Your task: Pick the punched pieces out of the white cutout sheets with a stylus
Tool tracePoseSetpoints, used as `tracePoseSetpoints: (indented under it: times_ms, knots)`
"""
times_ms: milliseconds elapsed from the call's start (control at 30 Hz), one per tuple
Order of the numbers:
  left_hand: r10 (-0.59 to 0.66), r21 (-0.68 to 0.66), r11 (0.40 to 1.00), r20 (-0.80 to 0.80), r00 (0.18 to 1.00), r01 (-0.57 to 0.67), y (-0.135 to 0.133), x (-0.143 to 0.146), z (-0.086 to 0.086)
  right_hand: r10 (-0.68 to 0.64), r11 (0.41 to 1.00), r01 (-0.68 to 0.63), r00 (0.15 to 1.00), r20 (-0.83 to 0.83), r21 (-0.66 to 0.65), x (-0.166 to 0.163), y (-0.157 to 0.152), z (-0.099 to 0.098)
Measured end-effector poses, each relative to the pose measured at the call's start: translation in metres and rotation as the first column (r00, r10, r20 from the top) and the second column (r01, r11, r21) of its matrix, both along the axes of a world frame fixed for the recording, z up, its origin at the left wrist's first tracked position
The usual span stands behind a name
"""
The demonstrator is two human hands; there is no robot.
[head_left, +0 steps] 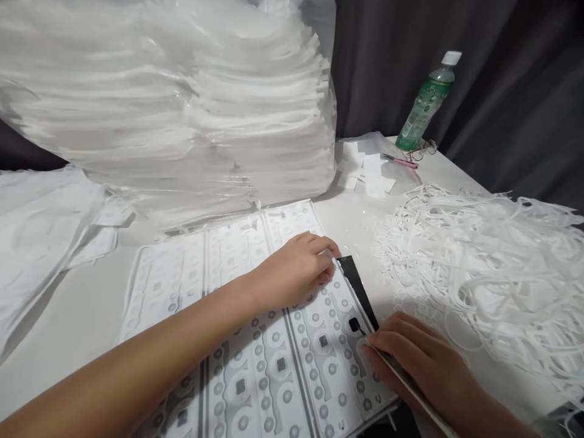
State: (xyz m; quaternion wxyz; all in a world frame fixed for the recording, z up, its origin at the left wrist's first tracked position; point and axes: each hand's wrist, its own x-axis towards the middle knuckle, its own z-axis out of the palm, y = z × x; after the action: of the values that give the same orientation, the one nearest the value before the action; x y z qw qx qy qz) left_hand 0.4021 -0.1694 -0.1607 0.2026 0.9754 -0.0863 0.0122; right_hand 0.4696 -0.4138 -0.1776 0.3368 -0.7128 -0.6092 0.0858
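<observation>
A white die-cut sheet (pixel 219 286) with rows of round and square pieces lies flat in front of me. My left hand (pixel 294 271) rests on its right part, fingers curled down and pressing near the sheet's edge. My right hand (pixel 415 359) is closed on a thin metal tool (pixel 401 377), whose tip touches a dark square opening (pixel 354 324) near the sheet's right edge. A black strip (pixel 360 289) shows along that edge, where the white layer is gone.
A tall bagged stack of white sheets (pixel 182 97) stands behind. A heap of white cut-out strips (pixel 483 261) fills the right side. A green bottle (pixel 426 103), a pink pen (pixel 401 160) and small paper scraps (pixel 369 173) lie at the back right. Loose plastic (pixel 41 225) lies left.
</observation>
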Motion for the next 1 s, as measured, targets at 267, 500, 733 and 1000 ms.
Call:
tracePoseSetpoints:
  times_ms: [267,500,733,1000]
  knots:
    - [-0.015,0.17,0.985,0.067,0.998,0.004,-0.012,-0.015,0.003,0.028,0.995,-0.054,0.963,-0.266,-0.088,-0.005,0.006,0.014]
    - [-0.077,0.052,0.996,0.03,0.997,0.075,-0.032,-0.096,0.014,-0.11,0.982,0.027,0.886,-0.451,-0.187,-0.022,0.026,0.014]
    - [-0.058,0.082,0.995,-0.035,0.998,0.06,-0.065,-0.14,0.003,-0.223,0.947,0.089,0.872,-0.436,-0.307,-0.029,0.03,0.009]
    - [-0.005,0.215,0.976,-0.077,0.997,0.022,-0.064,-0.136,0.004,-0.172,0.972,0.088,0.898,-0.404,-0.218,-0.03,0.025,0.002]
